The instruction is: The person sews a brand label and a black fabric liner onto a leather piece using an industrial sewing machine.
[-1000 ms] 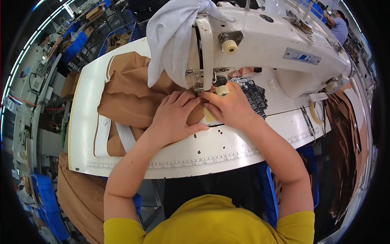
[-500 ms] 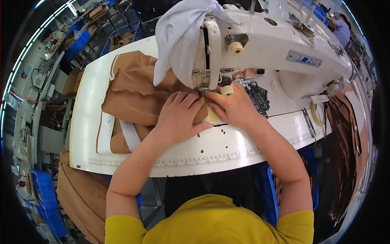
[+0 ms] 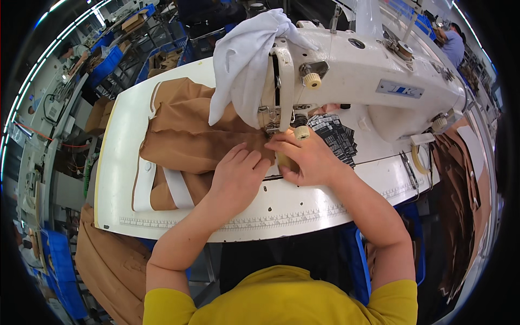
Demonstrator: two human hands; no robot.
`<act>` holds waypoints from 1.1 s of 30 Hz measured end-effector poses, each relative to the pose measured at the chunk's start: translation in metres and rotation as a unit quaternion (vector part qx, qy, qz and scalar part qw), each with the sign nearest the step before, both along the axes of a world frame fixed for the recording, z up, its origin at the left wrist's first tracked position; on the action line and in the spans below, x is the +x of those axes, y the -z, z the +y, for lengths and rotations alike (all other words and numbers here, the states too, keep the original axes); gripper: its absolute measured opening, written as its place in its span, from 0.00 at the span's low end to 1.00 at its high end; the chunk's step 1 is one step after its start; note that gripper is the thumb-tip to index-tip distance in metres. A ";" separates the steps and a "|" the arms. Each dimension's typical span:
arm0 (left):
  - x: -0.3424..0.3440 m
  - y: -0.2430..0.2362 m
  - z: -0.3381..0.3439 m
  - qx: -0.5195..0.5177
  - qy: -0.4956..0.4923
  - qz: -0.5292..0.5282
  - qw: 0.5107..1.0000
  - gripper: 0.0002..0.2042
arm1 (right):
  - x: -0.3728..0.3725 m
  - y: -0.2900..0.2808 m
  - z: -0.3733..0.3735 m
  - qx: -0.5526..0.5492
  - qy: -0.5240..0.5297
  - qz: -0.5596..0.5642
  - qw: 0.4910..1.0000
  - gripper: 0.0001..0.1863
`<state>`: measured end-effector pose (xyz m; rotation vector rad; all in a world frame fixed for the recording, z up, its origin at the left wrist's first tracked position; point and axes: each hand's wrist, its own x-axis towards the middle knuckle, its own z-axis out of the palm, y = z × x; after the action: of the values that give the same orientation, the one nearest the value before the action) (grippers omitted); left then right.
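My left hand [image 3: 240,177] lies on brown cloth [image 3: 187,124], fingers slightly bent and pressing its right part. My right hand [image 3: 310,158] is beside the cloth's right edge, just below the presser foot [image 3: 271,130] of a white sewing machine [image 3: 346,67]. Its forefinger touches the cloth edge, while the thumb stands apart lower down on the machine bed. The cloth runs under the foot and spreads left in folds, with white strips [image 3: 177,188] near its lower end. Right of the needle lies a pile of black-and-white printed labels [image 3: 331,135].
A white rag [image 3: 244,59] hangs over the machine head. Tweezers [image 3: 409,169] and a tape roll [image 3: 420,158] lie at the table's right. More brown cloth hangs off to the left [image 3: 108,265] and right [image 3: 457,179]. Blue bins and other people are farther off.
My left hand has slid down and slightly away from the needle. The right hand has also shifted downward, its thumb now farther from the forefinger. The whole view has tilted a little.
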<state>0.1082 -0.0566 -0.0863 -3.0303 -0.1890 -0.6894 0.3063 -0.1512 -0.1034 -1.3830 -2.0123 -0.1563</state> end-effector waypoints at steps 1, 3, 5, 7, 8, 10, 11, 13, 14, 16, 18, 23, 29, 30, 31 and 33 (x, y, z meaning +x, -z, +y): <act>0.002 0.000 0.001 -0.045 -0.005 -0.028 0.999 0.13 | -0.002 0.001 0.001 0.012 0.005 0.006 1.000 0.25; 0.003 0.000 0.002 -0.090 -0.011 -0.057 0.994 0.13 | -0.007 0.003 0.004 0.013 0.035 0.008 0.999 0.23; 0.003 -0.003 0.002 -0.181 -0.026 -0.052 0.982 0.13 | -0.009 0.006 0.007 0.008 0.067 0.011 0.998 0.21; 0.004 -0.006 0.000 -0.179 -0.030 -0.056 0.982 0.13 | -0.008 0.009 0.010 0.063 0.038 -0.019 0.997 0.13; 0.005 -0.007 -0.002 -0.181 -0.042 -0.055 0.981 0.13 | -0.007 0.010 0.010 0.063 0.039 -0.020 0.997 0.13; 0.006 -0.007 -0.007 -0.098 -0.042 -0.087 0.990 0.14 | -0.006 0.013 0.010 0.087 0.002 -0.018 0.996 0.05; 0.007 -0.006 -0.008 -0.029 -0.058 -0.104 0.992 0.14 | -0.006 0.014 0.009 0.088 0.005 -0.020 0.996 0.05; 0.009 -0.004 -0.006 0.021 -0.060 -0.115 0.991 0.14 | -0.006 0.015 0.007 0.074 0.021 -0.014 0.997 0.04; 0.009 -0.001 -0.005 0.050 -0.074 -0.107 0.990 0.13 | -0.007 0.015 0.006 0.080 0.020 -0.015 0.996 0.04; 0.007 0.002 0.001 0.031 -0.025 -0.085 0.996 0.12 | -0.009 0.013 0.004 0.044 0.004 -0.035 0.998 0.04; 0.003 0.006 0.004 0.002 0.022 -0.052 0.998 0.12 | -0.007 0.009 -0.001 0.028 -0.008 -0.026 0.999 0.04; -0.007 0.006 0.006 -0.084 0.042 -0.001 0.996 0.14 | 0.000 -0.001 -0.016 -0.016 -0.035 0.013 0.999 0.08; -0.003 0.001 0.008 -0.072 0.066 -0.030 0.995 0.13 | 0.006 -0.002 -0.016 -0.036 -0.035 0.025 0.998 0.05; -0.003 0.001 0.008 -0.074 0.067 -0.029 0.995 0.13 | 0.007 -0.002 -0.015 -0.043 -0.032 0.028 0.998 0.06; -0.003 0.001 0.008 -0.079 0.073 -0.023 0.994 0.13 | 0.007 -0.002 -0.015 -0.049 -0.030 0.030 0.998 0.07; -0.003 0.002 0.009 -0.082 0.076 -0.019 0.993 0.13 | 0.007 -0.002 -0.016 -0.040 -0.033 0.025 0.998 0.07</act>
<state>0.1052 -0.0474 -0.0880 -3.2173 -0.0144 -0.7780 0.3137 -0.1670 -0.1010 -1.3551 -2.0384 -0.0112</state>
